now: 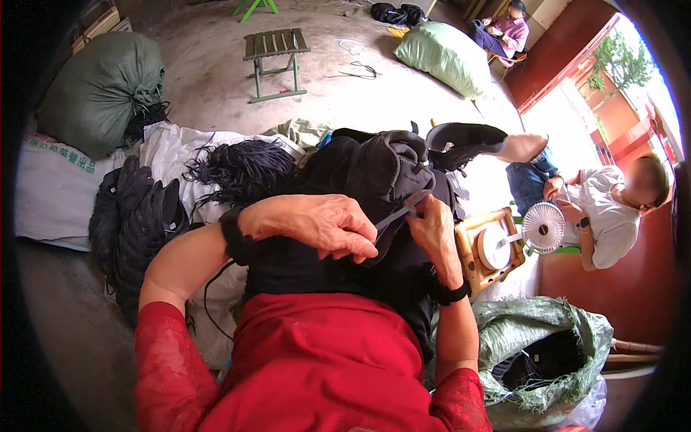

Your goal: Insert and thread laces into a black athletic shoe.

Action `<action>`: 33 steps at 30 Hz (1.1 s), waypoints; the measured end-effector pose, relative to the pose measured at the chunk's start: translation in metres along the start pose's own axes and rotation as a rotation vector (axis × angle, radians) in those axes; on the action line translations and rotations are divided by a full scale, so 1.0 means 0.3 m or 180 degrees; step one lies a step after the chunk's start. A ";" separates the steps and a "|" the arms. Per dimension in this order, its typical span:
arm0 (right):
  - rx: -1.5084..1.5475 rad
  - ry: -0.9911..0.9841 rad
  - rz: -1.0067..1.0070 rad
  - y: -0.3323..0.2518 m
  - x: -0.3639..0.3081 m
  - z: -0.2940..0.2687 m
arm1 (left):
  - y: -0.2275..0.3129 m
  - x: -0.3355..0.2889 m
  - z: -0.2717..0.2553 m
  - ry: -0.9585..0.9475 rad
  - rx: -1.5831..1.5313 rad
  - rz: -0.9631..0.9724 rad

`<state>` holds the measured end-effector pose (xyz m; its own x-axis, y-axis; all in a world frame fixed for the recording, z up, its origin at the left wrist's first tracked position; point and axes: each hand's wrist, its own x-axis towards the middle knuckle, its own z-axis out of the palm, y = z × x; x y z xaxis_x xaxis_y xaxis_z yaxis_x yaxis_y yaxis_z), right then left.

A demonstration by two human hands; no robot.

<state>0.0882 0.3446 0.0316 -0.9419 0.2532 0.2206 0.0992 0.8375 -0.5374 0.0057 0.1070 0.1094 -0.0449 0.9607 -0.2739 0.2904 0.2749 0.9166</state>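
A black shoe upper (392, 169) with a padded opening rests on my lap, over dark cloth. Between my hands runs a flat, pale grey strip (394, 216), slanting across the upper's near edge. My left hand (335, 229) is closed, with its fingertips on the lower end of the strip. Farther right, my right hand (433, 227) is closed around the strip's upper part, beside the upper. I cannot tell whether the strip is a lace or a thin tool. Another black upper (466, 140) lies just beyond my right hand.
At left lie stacked black uppers (140, 212) and a heap of black laces (248, 169). A white fan (541, 229) stands on a bamboo stool (471, 270) at right. Below it sits an open green sack (533, 317). A seated person (597, 209) works at right; another (504, 32) sits farther back.
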 end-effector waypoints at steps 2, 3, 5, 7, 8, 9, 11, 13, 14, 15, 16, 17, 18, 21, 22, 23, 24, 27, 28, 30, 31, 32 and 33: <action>0.0016 -0.0026 -0.0011 0.003 0.003 -0.002 | 0.029 -0.031 -0.017 0.0762 -0.0087 0.0707; 0.0335 -0.0032 0.0118 0.004 0.003 -0.003 | 0.035 -0.033 -0.042 0.1268 -0.0200 0.0626; 0.0624 -0.0022 0.0202 0.007 0.001 -0.006 | 0.023 -0.014 -0.102 0.1947 -0.0688 0.0774; 0.0487 0.0060 0.0182 0.005 0.001 -0.003 | -0.023 0.041 -0.165 0.2388 -0.1168 0.1014; 0.0423 0.0000 0.0283 0.001 0.001 0.001 | -0.057 0.078 -0.197 0.2724 -0.1094 0.0983; 0.0536 0.0049 0.0262 -0.003 0.000 0.007 | -0.095 0.114 -0.235 0.3208 -0.0356 0.0883; 0.0442 0.0132 0.0248 -0.012 -0.007 0.014 | -0.178 0.176 -0.270 0.3658 0.0406 0.0829; 0.0573 0.0241 0.0095 -0.019 -0.022 0.011 | -0.248 0.222 -0.293 0.4037 0.1633 -0.0085; 0.0583 0.0250 0.0093 -0.017 -0.039 0.001 | -0.275 0.236 -0.301 0.4013 0.1587 -0.0227; 0.1319 0.0367 0.0258 -0.012 -0.060 -0.012 | -0.295 0.242 -0.308 0.4087 0.1556 -0.0345; 0.2076 0.0368 0.0470 -0.003 -0.084 -0.028 | -0.310 0.243 -0.308 0.4125 0.1490 -0.0469; 0.1943 0.0620 0.0222 0.013 -0.112 -0.050 | -0.319 0.238 -0.308 0.3798 -0.0087 -0.0210; 0.1990 0.0797 0.0473 0.031 -0.135 -0.067 | -0.319 0.232 -0.307 0.3369 -0.1602 0.0024; 0.2219 0.0654 0.0626 0.083 -0.165 -0.079 | -0.293 0.201 -0.303 0.2859 -0.2698 0.1154; 0.2431 0.1124 0.0621 0.098 -0.160 -0.079 | -0.279 0.191 -0.297 0.2670 -0.3035 0.1850; 0.2676 0.1480 0.0878 0.106 -0.152 -0.070 | -0.265 0.181 -0.287 0.2696 -0.2827 0.1858; 0.2020 0.1716 0.0640 0.116 -0.140 -0.080 | -0.252 0.173 -0.268 0.2769 -0.2876 0.1726; 0.0638 0.2408 0.0295 0.097 -0.122 -0.087 | -0.231 0.157 -0.181 0.2961 -0.1187 0.1224; 0.0588 0.2354 0.0290 0.081 -0.127 -0.091 | -0.229 0.162 -0.140 0.3047 -0.0868 0.1161; -0.0544 0.2082 -0.0864 0.035 -0.156 -0.093 | -0.233 0.169 -0.063 0.3322 0.0089 0.1024; -0.0524 0.1744 -0.0915 0.013 -0.170 -0.091 | -0.239 0.169 -0.028 0.3345 0.0600 0.1108; -0.0602 0.1287 -0.0864 -0.007 -0.182 -0.087 | -0.243 0.174 0.006 0.3474 0.1016 0.1255; -0.0294 0.1005 -0.0960 -0.024 -0.186 -0.078 | -0.247 0.181 0.040 0.3528 0.1286 0.1200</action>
<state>0.1475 0.3358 0.0421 -0.7904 0.1143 0.6018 -0.1233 0.9326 -0.3391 -0.0067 0.1384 0.0231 -0.6219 0.5453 0.5621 0.7257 0.1316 0.6753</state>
